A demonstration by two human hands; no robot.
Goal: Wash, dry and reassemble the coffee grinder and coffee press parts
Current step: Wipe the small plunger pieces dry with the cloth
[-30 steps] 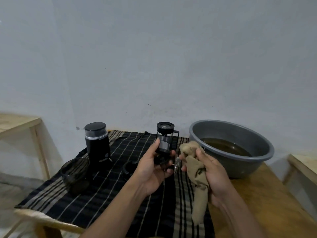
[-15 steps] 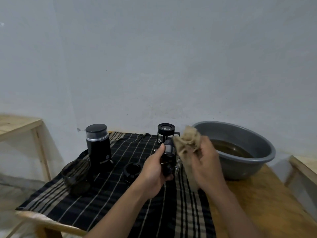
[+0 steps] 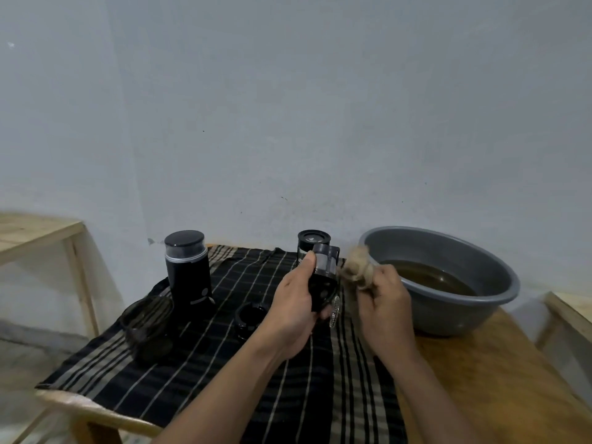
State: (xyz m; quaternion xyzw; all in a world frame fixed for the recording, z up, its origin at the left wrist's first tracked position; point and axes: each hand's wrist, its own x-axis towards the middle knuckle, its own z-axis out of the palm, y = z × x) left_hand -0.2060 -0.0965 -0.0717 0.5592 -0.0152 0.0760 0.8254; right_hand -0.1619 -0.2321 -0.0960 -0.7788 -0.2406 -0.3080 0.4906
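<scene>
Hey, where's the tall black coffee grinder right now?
In the head view, the tall black cylindrical coffee grinder stands upright at the left of the black striped cloth, just behind a dark translucent container.

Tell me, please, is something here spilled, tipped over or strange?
No spill shows. The dark see-through cup seems to lie on its side on the striped cloth, left of the grinder. The water in the grey basin is brown.

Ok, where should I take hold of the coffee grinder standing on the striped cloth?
Take the coffee grinder round its black body, below the clear lid, from the right: it stands upright, the lid might lift off, and a dark cup crowds its front left.
</scene>
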